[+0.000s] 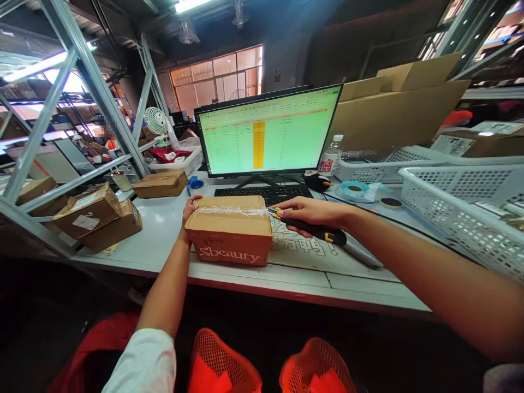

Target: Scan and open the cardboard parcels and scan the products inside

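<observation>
Brown carton (229,240), marked "Sbeauty" on its reddish front: upright on the white counter (158,226), near its front edge; landmark for this entry. Clear tape (229,210), wrinkled, along the carton's top.

Left hand (190,212): at the carton's left side, fingers curled against its upper edge, holding it.

Right hand (301,210): to the right of the carton, fingers closed around a black-and-yellow cutter (318,231); tip at the right end of the tape, actual contact impossible to tell.

Printed cardboard sheet (305,243): flat, just right of the carton.

Black keyboard (262,193): just behind the carton. Monitor (266,131), spreadsheet displayed: behind the keyboard.

Small parcel (161,184): behind and left of the carton. Two stacked parcels (98,215): well to its left.

Bottle (331,155) and pale-blue roll (354,189): behind and right of the carton. White basket (462,180): far right of it.
</observation>
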A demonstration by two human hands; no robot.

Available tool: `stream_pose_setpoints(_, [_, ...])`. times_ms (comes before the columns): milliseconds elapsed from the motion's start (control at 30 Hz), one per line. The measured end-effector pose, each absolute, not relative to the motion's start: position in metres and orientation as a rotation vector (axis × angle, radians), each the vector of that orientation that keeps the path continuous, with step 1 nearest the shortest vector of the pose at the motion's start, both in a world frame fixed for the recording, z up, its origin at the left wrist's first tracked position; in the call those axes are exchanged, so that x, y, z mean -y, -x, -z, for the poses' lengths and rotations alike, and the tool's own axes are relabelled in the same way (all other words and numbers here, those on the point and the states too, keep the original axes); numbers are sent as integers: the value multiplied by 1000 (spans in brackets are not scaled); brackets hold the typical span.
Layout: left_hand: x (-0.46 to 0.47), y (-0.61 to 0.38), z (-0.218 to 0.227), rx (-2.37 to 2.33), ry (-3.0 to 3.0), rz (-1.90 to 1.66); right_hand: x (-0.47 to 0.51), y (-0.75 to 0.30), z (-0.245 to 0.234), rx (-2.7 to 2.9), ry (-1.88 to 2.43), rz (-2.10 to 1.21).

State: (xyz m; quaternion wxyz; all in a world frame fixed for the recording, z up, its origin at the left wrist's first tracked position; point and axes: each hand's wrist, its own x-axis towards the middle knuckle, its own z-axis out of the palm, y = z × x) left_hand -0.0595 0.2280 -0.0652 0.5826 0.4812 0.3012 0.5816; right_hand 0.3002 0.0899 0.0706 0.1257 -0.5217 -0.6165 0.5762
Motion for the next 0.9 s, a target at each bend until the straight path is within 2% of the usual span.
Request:
stream_pose_setpoints(400, [-212,52,46,-797,-1143,-1387,-29,-277,-9,1359,1326,-1716])
stream_pose_setpoints(533, [-169,46,45,-1034,-1175,-1754,-22,-286,9,1173,1351,-1602])
stream_pose_setpoints(667, [-79,16,65,-1396,-1284,-2182,-16,-302,30,1051,1412,-1516])
stream_pose_setpoints(733, [-32,0,69,-1379,-1601,-2070,-18,-306,36,1023,1432,-1503])
stream_pose_setpoints(833, [5,-2,47,-1044,-2227,-1581,-29,-304,38,1030,1469,-1498])
stream_pose_setpoints(900, [-3,17,18,-963,-2374,-1597,-43,-298,35,1069,1483,-1491])
